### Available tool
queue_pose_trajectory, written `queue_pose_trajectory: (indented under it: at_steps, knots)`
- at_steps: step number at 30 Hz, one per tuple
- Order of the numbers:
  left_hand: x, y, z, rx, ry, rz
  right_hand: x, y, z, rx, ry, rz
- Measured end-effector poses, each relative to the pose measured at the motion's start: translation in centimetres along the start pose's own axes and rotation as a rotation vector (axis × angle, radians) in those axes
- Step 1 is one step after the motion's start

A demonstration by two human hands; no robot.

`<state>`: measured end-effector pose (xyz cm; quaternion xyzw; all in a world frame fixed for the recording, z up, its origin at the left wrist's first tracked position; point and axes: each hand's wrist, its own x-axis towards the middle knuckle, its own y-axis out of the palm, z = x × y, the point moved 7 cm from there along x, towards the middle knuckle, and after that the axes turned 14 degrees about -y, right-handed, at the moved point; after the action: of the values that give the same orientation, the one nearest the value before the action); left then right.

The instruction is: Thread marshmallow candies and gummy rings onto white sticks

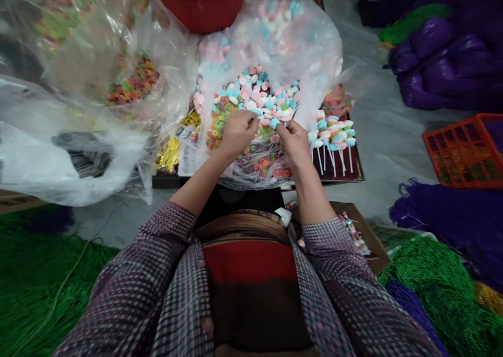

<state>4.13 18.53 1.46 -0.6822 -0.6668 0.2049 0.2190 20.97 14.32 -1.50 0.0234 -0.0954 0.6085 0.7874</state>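
Observation:
My right hand (294, 140) is closed in a pinch on a marshmallow stick, whose pale thin shaft shows faintly by the fingers. A blue marshmallow (274, 123) lies at its fingertips. To its left, my left hand (239, 133) has its fingers curled together over the candy; what they hold, if anything, is hidden. Beyond both hands spreads a pile of pink, white and blue marshmallows (255, 92) in an open clear plastic bag (314, 37). Colourful gummy rings (271, 166) lie under and around the hands. Finished-looking marshmallow skewers (334, 132) with white sticks rest at the right.
A red basin (200, 3) stands behind. At left are a bag of gummy rings (135, 79) and gold ties (168, 155). An orange crate (463, 150) sits on the floor at right; a cardboard box (373, 236) with wrapped items is by my right elbow.

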Motion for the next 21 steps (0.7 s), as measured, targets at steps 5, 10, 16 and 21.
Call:
queue_pose_trajectory:
  at_steps: [5,10,16,21]
  knots:
    - [-3.0,0.1,1.7,-0.677,-0.242,0.264,-2.2,0.7,2.9,0.308,-0.019,0.120]
    - [-4.9,0.9,2.0,-0.812,-0.258,0.342,-3.5,2.2,3.0,0.316,0.003,0.190]
    - [-5.5,-0.3,2.3,-0.463,-0.138,0.057,-4.5,3.3,2.0,0.207,-0.060,0.110]
    - [-6.9,-1.2,1.1,-0.106,0.046,-0.055,-4.7,3.2,2.0,-0.043,-0.181,0.026]
